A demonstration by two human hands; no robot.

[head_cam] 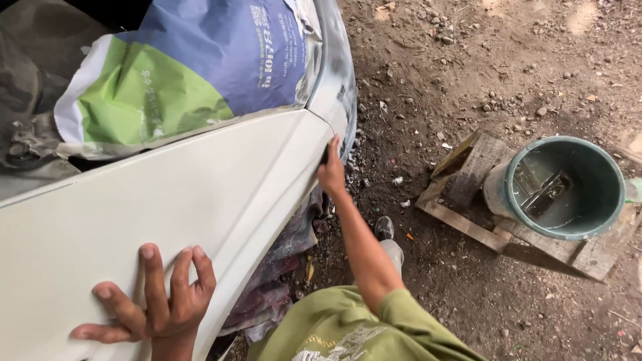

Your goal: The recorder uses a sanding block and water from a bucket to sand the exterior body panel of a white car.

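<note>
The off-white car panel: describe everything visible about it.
The off-white car panel looks like a matte, primer-coated metal body panel with a raised crease running toward its front corner. It fills the lower left of the view and slopes down to the right. The left hand rests on it with fingers spread; the right hand presses something small and dark against its front edge. Blue, green and white masking paper covers the area above it. Stained cloth hangs below.

We see one package: a large crumpled sack (187, 67), blue above, green and white below, lying on the pale car panel (134, 214), up and left of our right hand (331, 170).
</note>
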